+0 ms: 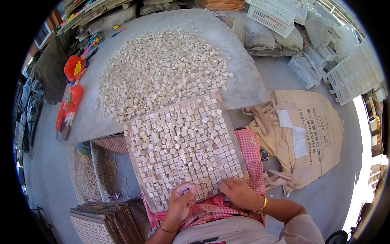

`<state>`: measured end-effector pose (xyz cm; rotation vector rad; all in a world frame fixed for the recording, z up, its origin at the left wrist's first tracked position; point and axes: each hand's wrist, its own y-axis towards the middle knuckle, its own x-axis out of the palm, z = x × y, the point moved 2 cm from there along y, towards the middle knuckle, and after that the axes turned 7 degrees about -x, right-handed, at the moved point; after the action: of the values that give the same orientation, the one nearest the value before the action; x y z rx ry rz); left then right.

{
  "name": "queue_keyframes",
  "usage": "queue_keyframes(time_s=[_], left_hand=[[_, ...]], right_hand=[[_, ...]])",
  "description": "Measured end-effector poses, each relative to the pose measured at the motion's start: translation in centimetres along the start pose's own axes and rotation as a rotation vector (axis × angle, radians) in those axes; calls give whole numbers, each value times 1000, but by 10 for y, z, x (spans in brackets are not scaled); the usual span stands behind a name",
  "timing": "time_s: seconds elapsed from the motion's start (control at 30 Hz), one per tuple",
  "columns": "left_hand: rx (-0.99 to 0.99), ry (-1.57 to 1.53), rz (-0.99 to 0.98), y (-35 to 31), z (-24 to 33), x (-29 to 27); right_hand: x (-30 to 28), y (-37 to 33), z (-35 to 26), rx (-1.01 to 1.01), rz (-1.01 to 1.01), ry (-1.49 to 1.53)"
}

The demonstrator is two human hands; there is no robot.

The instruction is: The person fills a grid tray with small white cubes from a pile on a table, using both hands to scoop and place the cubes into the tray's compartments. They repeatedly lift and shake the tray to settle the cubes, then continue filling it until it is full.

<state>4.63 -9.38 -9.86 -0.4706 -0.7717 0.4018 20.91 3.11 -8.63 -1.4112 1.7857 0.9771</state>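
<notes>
A square grid board [151, 201] rests tilted across my lap, its far edge against the table. Small cream stone cubes [181, 157] fill many of its cells, and others lie loose on top, mostly in the middle. My left hand [183, 198] is closed at the near edge of the board, thumb and fingers pressed together; whatever they hold is hidden. Near the board's lower right corner, my right hand [242, 195] bends its fingers together over the near row of cells. What lies under its fingertips does not show.
A large heap of cubes [166, 67] covers the grey table [239, 77] ahead. At left stand a white crate [99, 171] of stone bits and a stack of boards [95, 223]. A big beige sack [313, 138] lies right; white crates [272, 18] sit beyond.
</notes>
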Motion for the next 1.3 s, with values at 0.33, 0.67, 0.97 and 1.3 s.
queue_keyframes(time_s=[0.33, 0.67, 0.97, 1.3], left_hand=[[-6, 1, 15, -1, -5, -7], [-334, -100, -96, 7, -19, 6], [-280, -400, -470, 13, -24, -20], [280, 1569, -234, -11, -27, 15]], right_hand=[[4, 0, 6, 155, -15, 76], [-29, 4, 17, 472, 111, 958], [-27, 22, -4, 130, 140, 101], [14, 3, -1, -61, -37, 40]])
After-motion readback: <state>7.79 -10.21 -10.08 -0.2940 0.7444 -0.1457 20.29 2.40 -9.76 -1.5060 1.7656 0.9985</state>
